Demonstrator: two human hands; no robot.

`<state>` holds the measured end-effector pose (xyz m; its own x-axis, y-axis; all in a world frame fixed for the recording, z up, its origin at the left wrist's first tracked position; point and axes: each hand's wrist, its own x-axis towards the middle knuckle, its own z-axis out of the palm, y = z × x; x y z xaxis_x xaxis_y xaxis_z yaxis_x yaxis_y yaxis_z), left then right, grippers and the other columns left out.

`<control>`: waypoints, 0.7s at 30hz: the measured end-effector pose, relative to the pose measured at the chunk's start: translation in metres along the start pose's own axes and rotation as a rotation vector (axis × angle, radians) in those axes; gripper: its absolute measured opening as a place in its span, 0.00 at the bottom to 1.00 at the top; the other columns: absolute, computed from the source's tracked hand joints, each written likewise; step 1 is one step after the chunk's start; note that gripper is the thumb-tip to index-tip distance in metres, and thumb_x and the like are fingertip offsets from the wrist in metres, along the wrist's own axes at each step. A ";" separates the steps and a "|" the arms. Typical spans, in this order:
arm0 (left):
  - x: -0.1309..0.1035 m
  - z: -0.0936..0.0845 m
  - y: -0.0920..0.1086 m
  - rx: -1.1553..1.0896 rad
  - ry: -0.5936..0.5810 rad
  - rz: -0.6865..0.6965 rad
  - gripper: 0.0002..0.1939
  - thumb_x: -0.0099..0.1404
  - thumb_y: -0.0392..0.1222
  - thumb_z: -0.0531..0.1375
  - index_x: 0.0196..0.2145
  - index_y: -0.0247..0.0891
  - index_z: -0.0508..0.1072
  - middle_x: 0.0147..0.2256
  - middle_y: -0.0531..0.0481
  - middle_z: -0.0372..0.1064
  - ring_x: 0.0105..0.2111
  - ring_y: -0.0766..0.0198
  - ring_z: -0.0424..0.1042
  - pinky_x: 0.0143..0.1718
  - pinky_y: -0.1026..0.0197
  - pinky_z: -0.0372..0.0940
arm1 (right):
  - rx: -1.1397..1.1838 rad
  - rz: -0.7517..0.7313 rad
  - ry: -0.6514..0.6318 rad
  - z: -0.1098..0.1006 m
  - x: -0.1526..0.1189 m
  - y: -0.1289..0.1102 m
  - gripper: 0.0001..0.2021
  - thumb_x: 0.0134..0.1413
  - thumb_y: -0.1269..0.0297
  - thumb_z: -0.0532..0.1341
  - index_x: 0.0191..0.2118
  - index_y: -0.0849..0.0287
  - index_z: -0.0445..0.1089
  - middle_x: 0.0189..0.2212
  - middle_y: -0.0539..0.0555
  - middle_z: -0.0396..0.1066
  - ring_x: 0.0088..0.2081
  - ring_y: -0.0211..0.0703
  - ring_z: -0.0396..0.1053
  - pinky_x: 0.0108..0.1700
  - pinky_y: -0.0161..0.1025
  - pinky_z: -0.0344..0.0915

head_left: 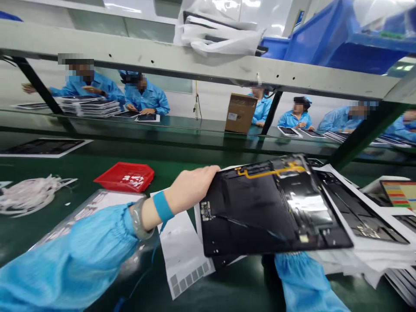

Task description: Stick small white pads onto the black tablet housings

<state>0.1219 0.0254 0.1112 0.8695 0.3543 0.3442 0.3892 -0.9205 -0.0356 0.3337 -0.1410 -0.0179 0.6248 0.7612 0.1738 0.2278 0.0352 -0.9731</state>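
Note:
An opened tablet [247, 212], dark inside with an orange flex cable along its upper edge, is raised and tilted above the bench. My left hand [195, 184] is closed on its upper left corner; the fingertips are out of sight behind it. My right sleeve [305, 277] runs up beneath the lower edge, and the tablet hides my right hand. Under and left of the tablet lies a white sheet [182, 247] with grey squares along its bottom. A blue wrist strap [163, 206] with a cord circles my left wrist.
A red tray [126, 177] holds small white pieces, with white strips [30, 195] bundled farther left. More opened tablets [360, 208] on white sheets lie at right. A shelf beam [201, 63] with slanted posts crosses ahead. Co-workers [147, 97] sit beyond it.

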 end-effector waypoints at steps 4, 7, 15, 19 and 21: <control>-0.003 0.056 -0.016 -0.377 -0.262 -0.152 0.18 0.71 0.39 0.40 0.51 0.39 0.64 0.43 0.46 0.73 0.41 0.58 0.74 0.40 0.60 0.66 | 0.256 0.134 -0.052 -0.020 -0.022 -0.009 0.26 0.59 0.40 0.48 0.42 0.56 0.71 0.39 0.54 0.74 0.37 0.41 0.73 0.38 0.42 0.72; -0.005 0.091 -0.020 -0.483 -0.324 -0.132 0.18 0.71 0.38 0.41 0.49 0.38 0.67 0.48 0.50 0.72 0.46 0.63 0.72 0.46 0.66 0.64 | 0.636 0.398 -0.081 -0.028 -0.038 -0.008 0.26 0.47 0.37 0.59 0.40 0.56 0.72 0.35 0.53 0.76 0.34 0.42 0.75 0.33 0.39 0.74; -0.015 0.106 -0.017 -0.549 -0.323 -0.161 0.19 0.69 0.39 0.50 0.56 0.35 0.64 0.54 0.45 0.66 0.53 0.60 0.66 0.52 0.62 0.60 | 0.330 0.716 -0.004 -0.039 -0.059 -0.003 0.12 0.46 0.59 0.69 0.32 0.62 0.71 0.28 0.55 0.76 0.27 0.39 0.74 0.29 0.31 0.73; -0.057 0.068 -0.020 -0.343 -0.196 -0.199 0.16 0.69 0.42 0.51 0.51 0.34 0.67 0.50 0.42 0.68 0.51 0.54 0.66 0.51 0.56 0.60 | -0.119 0.766 -0.056 -0.060 -0.060 0.001 0.26 0.42 0.40 0.64 0.23 0.63 0.69 0.15 0.56 0.69 0.16 0.36 0.65 0.16 0.29 0.62; -0.092 0.051 -0.015 -0.172 -0.167 -0.207 0.15 0.71 0.44 0.48 0.41 0.37 0.71 0.38 0.46 0.73 0.40 0.57 0.72 0.42 0.59 0.64 | -0.281 0.701 0.005 -0.072 -0.062 0.000 0.29 0.38 0.34 0.62 0.23 0.62 0.69 0.14 0.54 0.66 0.14 0.35 0.62 0.13 0.31 0.56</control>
<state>0.0519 0.0150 0.0322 0.8206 0.5460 0.1686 0.5183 -0.8354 0.1828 0.3487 -0.2350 -0.0182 0.6968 0.5414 -0.4705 -0.0426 -0.6236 -0.7806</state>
